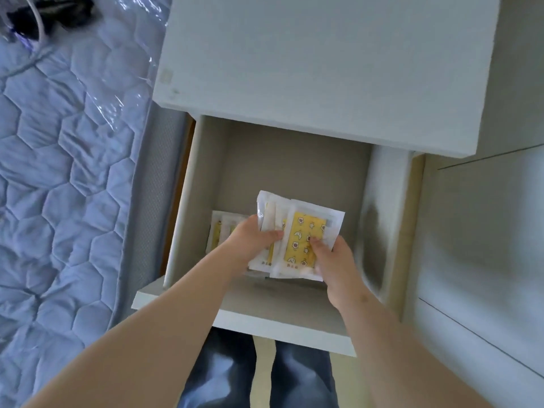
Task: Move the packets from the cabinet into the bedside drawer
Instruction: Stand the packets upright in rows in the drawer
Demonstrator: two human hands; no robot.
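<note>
**Both hands hold a stack of packets inside the open drawer**

The mattress (pixel 59 201) fills the left side and is cut off by the frame on three sides. It is blue-grey, quilted in hexagons, and under clear, creased plastic film (pixel 113 95). A dark thing (pixel 44 16) in its top corner is too blurred to name.

The nightstand (pixel 323 69) is white, flat-topped and matte. Its top hides the back of the drawer (pixel 250 316), which is pulled out toward the person. The drawer is a plain white box with a greyish floor, and its right wall is smeared by motion blur.

Jeans (pixel 300 375) show below the drawer front, and the feet are out of frame.

The stack (pixel 306 231) is several flat, rectangular packets in clear wrap with white edges. The top one shows a yellow sheet printed with stars and moons. It sits in the front middle of the drawer, but I cannot tell whether it touches the floor.

A second pile (pixel 220 228) of like packets lies at the drawer's front left, mostly hidden by the wrist.

The left hand (pixel 253 242) grips the stack's left edge with the thumb on top. The right hand (pixel 335 260) grips its right edge, thumb on the yellow face. The fingers of both are hidden beneath.
</note>
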